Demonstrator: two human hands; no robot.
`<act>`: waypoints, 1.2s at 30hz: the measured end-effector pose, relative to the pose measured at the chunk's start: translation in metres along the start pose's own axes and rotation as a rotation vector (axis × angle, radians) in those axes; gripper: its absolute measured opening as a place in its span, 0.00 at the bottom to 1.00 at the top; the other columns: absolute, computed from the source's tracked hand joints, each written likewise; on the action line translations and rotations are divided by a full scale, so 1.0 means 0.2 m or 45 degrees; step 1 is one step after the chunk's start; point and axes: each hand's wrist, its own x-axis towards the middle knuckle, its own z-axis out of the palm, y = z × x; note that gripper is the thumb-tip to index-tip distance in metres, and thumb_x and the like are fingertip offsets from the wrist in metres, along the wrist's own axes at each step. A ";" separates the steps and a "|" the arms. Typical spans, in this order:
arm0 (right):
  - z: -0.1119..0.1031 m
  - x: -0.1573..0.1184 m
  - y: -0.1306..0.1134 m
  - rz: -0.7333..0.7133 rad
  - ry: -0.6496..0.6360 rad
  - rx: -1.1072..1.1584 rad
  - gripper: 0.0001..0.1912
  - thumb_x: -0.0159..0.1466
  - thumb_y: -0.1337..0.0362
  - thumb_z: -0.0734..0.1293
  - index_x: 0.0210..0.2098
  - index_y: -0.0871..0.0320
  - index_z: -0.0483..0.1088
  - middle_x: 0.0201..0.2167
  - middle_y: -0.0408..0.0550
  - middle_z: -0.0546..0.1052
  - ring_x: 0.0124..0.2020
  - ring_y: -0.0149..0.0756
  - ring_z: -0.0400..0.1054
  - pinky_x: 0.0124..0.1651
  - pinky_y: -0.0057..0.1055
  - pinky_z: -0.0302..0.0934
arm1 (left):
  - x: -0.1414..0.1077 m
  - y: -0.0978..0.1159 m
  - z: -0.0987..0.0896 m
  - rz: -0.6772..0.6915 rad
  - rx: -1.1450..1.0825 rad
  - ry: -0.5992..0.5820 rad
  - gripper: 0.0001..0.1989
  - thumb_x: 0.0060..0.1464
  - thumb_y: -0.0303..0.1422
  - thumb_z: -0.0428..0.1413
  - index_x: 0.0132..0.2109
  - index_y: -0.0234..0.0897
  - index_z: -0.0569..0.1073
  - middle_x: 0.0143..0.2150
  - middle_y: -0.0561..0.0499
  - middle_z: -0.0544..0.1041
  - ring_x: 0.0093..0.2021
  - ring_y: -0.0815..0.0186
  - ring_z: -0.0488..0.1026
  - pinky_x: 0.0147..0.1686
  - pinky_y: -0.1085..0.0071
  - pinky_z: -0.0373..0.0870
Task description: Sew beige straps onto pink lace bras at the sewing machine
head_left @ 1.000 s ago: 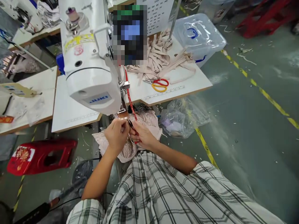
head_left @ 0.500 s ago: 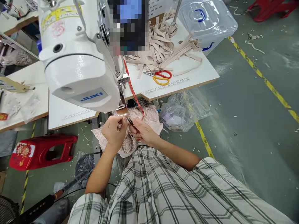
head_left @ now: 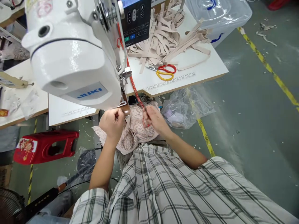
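Note:
Beside the needle area of the white sewing machine (head_left: 77,68), my left hand (head_left: 112,122) is closed in a pinch; what it holds is too small to make out. My right hand (head_left: 155,119) is closed around small dark snips (head_left: 148,112), which are blurred, near the lower end of a red braided cord (head_left: 135,88). Pale pink lace cups (head_left: 140,119) hang below the machine, beneath and between both hands. The cord runs down from the machine beside the presser area.
Beige strips (head_left: 163,40) and red-and-yellow scissors (head_left: 166,72) lie on the white table (head_left: 210,67). A clear plastic bag (head_left: 184,109) is on the floor at right, a red stool (head_left: 46,146) at left, a clear bin (head_left: 221,15) behind.
My right hand has moved right, away from my left hand, with the snips. My left hand stays pinched near the needle area. The view has shifted closer to the machine.

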 end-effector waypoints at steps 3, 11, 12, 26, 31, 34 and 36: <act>-0.27 0.07 0.13 -0.111 0.312 -0.792 0.21 0.68 0.49 0.61 0.52 0.56 0.66 0.43 0.54 0.74 0.43 0.43 0.69 0.49 0.42 0.65 | 0.03 -0.01 0.02 -0.083 0.058 0.010 0.16 0.63 0.36 0.53 0.25 0.39 0.70 0.21 0.52 0.66 0.27 0.65 0.64 0.29 0.67 0.53; -0.63 0.11 0.39 0.051 0.147 -1.529 0.27 0.65 0.54 0.62 0.58 0.63 0.68 0.61 0.68 0.65 0.64 0.58 0.59 0.66 0.53 0.55 | 0.02 -0.05 0.03 0.051 0.195 0.096 0.17 0.64 0.38 0.53 0.27 0.39 0.73 0.22 0.51 0.68 0.27 0.65 0.64 0.29 0.67 0.53; -0.63 0.10 0.39 0.043 0.142 -1.520 0.27 0.65 0.53 0.62 0.58 0.63 0.68 0.61 0.68 0.65 0.64 0.58 0.60 0.66 0.52 0.55 | 0.02 -0.05 0.03 0.059 0.194 0.106 0.17 0.64 0.38 0.53 0.28 0.40 0.74 0.22 0.51 0.69 0.28 0.65 0.65 0.30 0.67 0.53; -0.58 0.14 0.41 -0.001 0.075 -1.350 0.26 0.65 0.54 0.63 0.57 0.62 0.68 0.61 0.66 0.65 0.63 0.56 0.60 0.66 0.51 0.56 | 0.04 -0.04 0.01 -0.001 0.231 -0.002 0.20 0.65 0.41 0.51 0.26 0.39 0.75 0.20 0.51 0.66 0.25 0.65 0.61 0.29 0.65 0.48; -0.46 0.13 0.26 -0.005 0.062 -1.146 0.21 0.67 0.54 0.62 0.54 0.60 0.70 0.54 0.62 0.70 0.53 0.51 0.69 0.56 0.48 0.64 | 0.06 -0.01 -0.03 -0.009 0.297 -0.105 0.20 0.65 0.42 0.51 0.30 0.38 0.79 0.20 0.51 0.67 0.25 0.64 0.61 0.28 0.65 0.46; -0.28 0.13 0.08 -0.186 0.061 -0.927 0.15 0.68 0.55 0.62 0.49 0.56 0.72 0.44 0.54 0.74 0.42 0.42 0.71 0.46 0.40 0.66 | 0.08 -0.01 -0.05 0.026 0.306 -0.125 0.21 0.66 0.44 0.50 0.33 0.38 0.80 0.20 0.50 0.68 0.24 0.64 0.62 0.28 0.65 0.46; -0.14 0.14 -0.05 -0.415 0.004 -0.831 0.12 0.69 0.57 0.62 0.47 0.54 0.72 0.41 0.50 0.74 0.40 0.40 0.69 0.44 0.37 0.64 | 0.09 -0.01 -0.05 0.039 0.310 -0.139 0.22 0.66 0.45 0.50 0.34 0.38 0.81 0.21 0.49 0.70 0.24 0.63 0.63 0.28 0.65 0.47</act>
